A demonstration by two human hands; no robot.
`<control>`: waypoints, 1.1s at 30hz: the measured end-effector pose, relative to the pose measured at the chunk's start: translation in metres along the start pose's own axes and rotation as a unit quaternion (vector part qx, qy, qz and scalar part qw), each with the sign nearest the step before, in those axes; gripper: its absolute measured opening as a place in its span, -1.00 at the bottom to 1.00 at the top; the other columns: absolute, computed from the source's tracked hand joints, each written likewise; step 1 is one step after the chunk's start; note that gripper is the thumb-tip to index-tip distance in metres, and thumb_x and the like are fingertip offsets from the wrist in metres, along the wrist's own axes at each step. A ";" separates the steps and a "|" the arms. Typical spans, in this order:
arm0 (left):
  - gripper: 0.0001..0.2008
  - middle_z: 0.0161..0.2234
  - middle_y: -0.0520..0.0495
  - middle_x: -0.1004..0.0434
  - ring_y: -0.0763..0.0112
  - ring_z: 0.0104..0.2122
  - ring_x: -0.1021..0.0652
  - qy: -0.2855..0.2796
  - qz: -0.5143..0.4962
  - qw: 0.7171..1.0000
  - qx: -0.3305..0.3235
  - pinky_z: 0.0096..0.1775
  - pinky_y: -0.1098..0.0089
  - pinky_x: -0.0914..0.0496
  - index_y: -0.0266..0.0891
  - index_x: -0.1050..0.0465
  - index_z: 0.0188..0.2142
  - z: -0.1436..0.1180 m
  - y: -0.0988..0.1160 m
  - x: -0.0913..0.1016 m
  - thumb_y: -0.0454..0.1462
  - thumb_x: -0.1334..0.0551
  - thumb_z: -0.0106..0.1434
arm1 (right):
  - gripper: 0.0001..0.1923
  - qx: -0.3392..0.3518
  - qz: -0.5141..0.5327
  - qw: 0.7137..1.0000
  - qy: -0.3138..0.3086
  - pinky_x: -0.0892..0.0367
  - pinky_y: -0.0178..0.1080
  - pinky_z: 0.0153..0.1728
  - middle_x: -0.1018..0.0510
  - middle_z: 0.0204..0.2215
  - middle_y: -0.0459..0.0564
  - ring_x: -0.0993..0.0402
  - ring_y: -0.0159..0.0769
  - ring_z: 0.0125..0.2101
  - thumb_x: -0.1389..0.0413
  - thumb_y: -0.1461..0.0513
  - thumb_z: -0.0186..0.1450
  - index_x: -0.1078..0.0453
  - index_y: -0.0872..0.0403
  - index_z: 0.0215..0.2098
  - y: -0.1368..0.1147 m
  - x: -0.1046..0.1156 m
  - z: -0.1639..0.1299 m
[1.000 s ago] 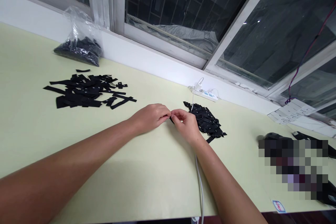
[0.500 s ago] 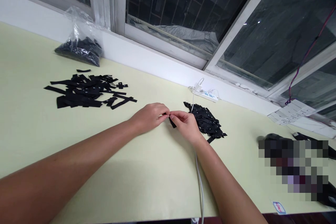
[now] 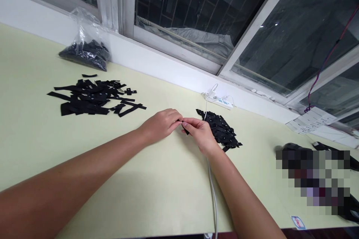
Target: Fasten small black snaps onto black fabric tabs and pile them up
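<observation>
Fingertip to fingertip over the middle of the table, my left hand [image 3: 164,125] and my right hand [image 3: 200,132] both pinch a short black fabric strip [image 3: 185,131]. Its lower end hangs out below my right fingers; the rest is mostly hidden by the fingertips. Beyond my left hand spreads a loose pile of black strips [image 3: 89,99], some with small pale marks. Just past my right hand lies a denser heap of black strips [image 3: 223,129], partly behind that hand.
A clear plastic bag [image 3: 86,50] of black pieces stands at the back left. A white power strip [image 3: 220,101] sits by the wall, its cable [image 3: 212,186] running under my right wrist to the front edge. A label [image 3: 297,222] and a pixelated dark area are at the right.
My fingers have shifted slightly on the strip, and its hanging end has moved a little to the right. The piles look the same.
</observation>
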State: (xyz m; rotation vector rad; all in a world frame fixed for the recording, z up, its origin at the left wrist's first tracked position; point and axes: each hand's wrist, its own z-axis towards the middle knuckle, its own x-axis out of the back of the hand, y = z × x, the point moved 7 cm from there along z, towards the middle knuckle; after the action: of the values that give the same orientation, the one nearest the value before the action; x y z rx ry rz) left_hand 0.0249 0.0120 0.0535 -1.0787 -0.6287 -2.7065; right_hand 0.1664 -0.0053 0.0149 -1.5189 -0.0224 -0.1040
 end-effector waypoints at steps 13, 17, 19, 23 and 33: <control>-0.90 -0.25 -0.10 -0.41 0.28 -0.25 -0.45 -0.051 -0.004 0.998 0.046 -0.22 0.28 -0.34 -0.23 -0.28 -0.22 0.000 0.001 -0.004 -0.32 -0.02 0.38 | -0.72 -0.032 0.040 0.999 -0.006 -0.35 -0.23 -0.24 -0.59 -0.44 -0.07 -0.39 -0.39 -0.44 -0.35 0.10 0.07 -0.63 0.05 -0.27 0.005 -0.002 0.000; -0.91 -0.26 -0.10 -0.41 0.29 -0.28 -0.45 -0.049 -0.020 0.997 0.062 -0.24 0.29 -0.33 -0.23 -0.28 -0.23 -0.001 0.002 -0.003 -0.33 -0.02 0.35 | -0.72 -0.033 0.059 0.998 -0.012 -0.36 -0.23 -0.20 -0.63 -0.36 -0.03 -0.42 -0.39 -0.39 -0.36 0.11 0.07 -0.62 0.06 -0.27 0.002 -0.005 -0.003; -0.92 -0.27 -0.08 -0.42 0.30 -0.29 -0.45 -0.040 -0.034 0.996 0.068 -0.25 0.30 -0.33 -0.22 -0.28 -0.25 -0.001 0.002 -0.002 -0.34 -0.03 0.34 | -0.71 -0.031 0.056 0.998 -0.009 -0.37 -0.23 -0.19 -0.64 -0.33 -0.01 -0.44 -0.39 -0.37 -0.36 0.11 0.07 -0.62 0.08 -0.27 -0.001 -0.006 -0.004; -0.93 -0.30 -0.04 -0.44 0.33 -0.32 -0.45 -0.004 -0.089 0.988 0.123 -0.29 0.32 -0.32 -0.21 -0.31 -0.28 -0.001 -0.006 -0.001 -0.32 -0.07 0.31 | -0.64 -0.021 0.040 0.999 -0.024 -0.40 -0.22 -0.18 -0.63 -0.22 0.01 -0.48 -0.34 -0.29 -0.36 0.09 0.08 -0.58 0.06 -0.18 -0.003 -0.008 -0.003; -0.87 -0.37 0.00 -0.47 0.39 -0.35 -0.46 0.012 -0.310 0.918 0.249 -0.29 0.35 -0.36 -0.24 -0.40 -0.33 -0.007 -0.026 -0.019 -0.20 -0.21 0.24 | -0.72 0.010 -0.055 0.998 0.004 -0.37 -0.29 -0.39 -0.49 -0.45 -0.10 -0.36 -0.38 -0.44 -0.29 0.07 0.11 -0.51 0.07 -0.30 -0.002 0.007 0.004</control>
State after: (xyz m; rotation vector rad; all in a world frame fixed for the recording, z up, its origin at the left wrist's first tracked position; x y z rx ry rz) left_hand 0.0267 0.0319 0.0277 -0.7970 -1.7942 -2.7393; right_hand 0.1737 -0.0015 0.0177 -1.4977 -0.1007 -0.1973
